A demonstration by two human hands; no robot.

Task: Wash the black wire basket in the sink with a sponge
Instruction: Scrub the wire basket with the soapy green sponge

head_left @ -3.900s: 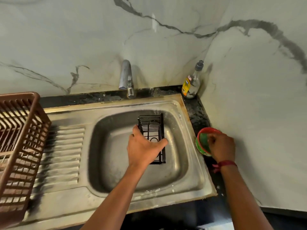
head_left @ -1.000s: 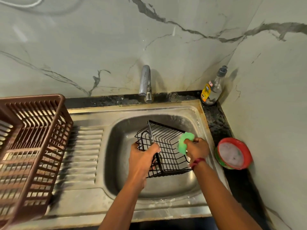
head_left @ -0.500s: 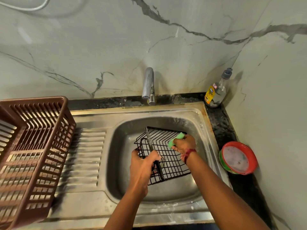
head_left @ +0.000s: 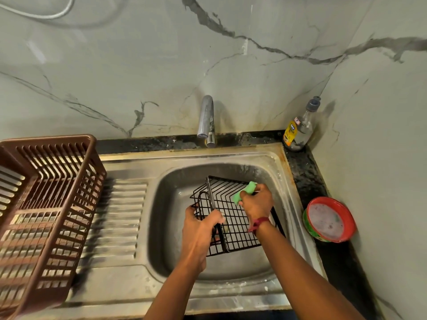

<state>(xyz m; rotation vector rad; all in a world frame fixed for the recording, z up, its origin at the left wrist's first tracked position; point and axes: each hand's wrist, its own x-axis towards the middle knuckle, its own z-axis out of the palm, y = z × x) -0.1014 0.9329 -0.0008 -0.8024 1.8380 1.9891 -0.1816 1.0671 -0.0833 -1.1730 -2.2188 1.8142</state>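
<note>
The black wire basket (head_left: 233, 224) is tilted inside the steel sink (head_left: 171, 204), held above the basin floor. My left hand (head_left: 199, 229) grips the basket's left edge near its rim. My right hand (head_left: 255, 202) is closed on a green sponge (head_left: 243, 192) and presses it against the basket's upper right wires. A red thread band sits on my right wrist. The basket's right lower corner is partly hidden by my right forearm.
A chrome tap (head_left: 206, 121) stands behind the basin. A brown plastic dish rack (head_left: 44, 204) sits on the ribbed drainboard (head_left: 117, 218) at left. A dish-soap bottle (head_left: 299, 128) stands in the back right corner. A red-rimmed bowl (head_left: 329, 219) with soapy paste rests on the dark counter at right.
My right hand left the red bowl and brought the green sponge to the basket; over the last second it rubs the sponge along the upper wires. My left hand lifted and tilted the basket.
</note>
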